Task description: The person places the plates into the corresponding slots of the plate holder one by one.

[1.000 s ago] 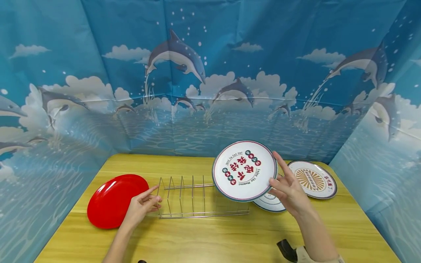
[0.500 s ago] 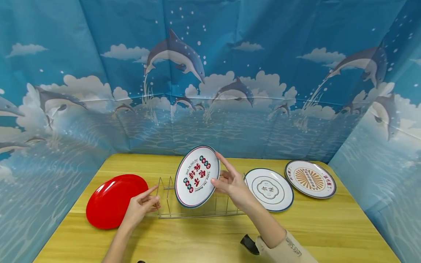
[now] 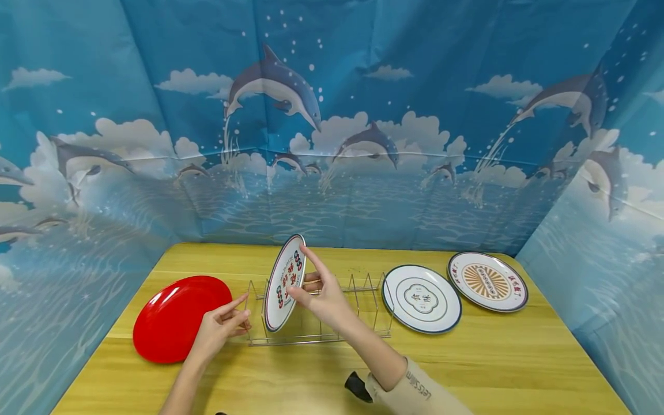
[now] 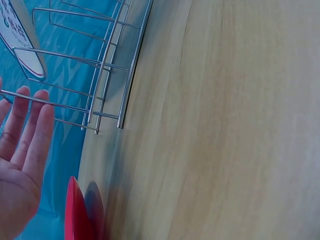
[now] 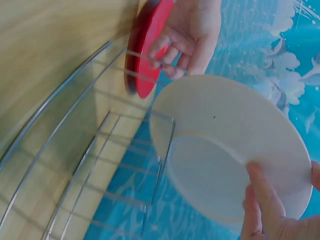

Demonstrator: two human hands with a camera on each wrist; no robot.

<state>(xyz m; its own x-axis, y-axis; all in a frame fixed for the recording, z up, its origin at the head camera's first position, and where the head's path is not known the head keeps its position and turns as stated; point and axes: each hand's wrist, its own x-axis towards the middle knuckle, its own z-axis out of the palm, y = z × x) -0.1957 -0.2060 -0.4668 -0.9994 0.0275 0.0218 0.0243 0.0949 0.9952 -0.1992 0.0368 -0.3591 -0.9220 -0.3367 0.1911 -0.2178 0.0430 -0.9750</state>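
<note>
My right hand [image 3: 327, 294] grips a white plate [image 3: 282, 288] with a dark rim and red lettering, thumb on its face and fingers behind. The plate tilts steeply, nearly edge-on, its lower edge among the left wires of a metal wire dish rack [image 3: 327, 337]. In the right wrist view, the pale underside of the plate [image 5: 215, 110] shows, with fingers pressed on it. My left hand [image 3: 218, 328] is at the left end of the dish rack. Its fairly straight fingers [image 4: 32, 130] touch the end wire in the left wrist view.
A red plate [image 3: 178, 317] lies on the wooden table [image 3: 290, 380] at left. Two white patterned plates lie at right: one with a flower-shaped outline [image 3: 422, 300], one with a golden sunburst [image 3: 487, 282]. A dolphin-print cloth [image 3: 332, 202] hangs behind and at the sides.
My right hand has carried the white plate leftward from the rack's right end and turned it from facing forward to nearly edge-on. The left hand has stayed at the rack's end.
</note>
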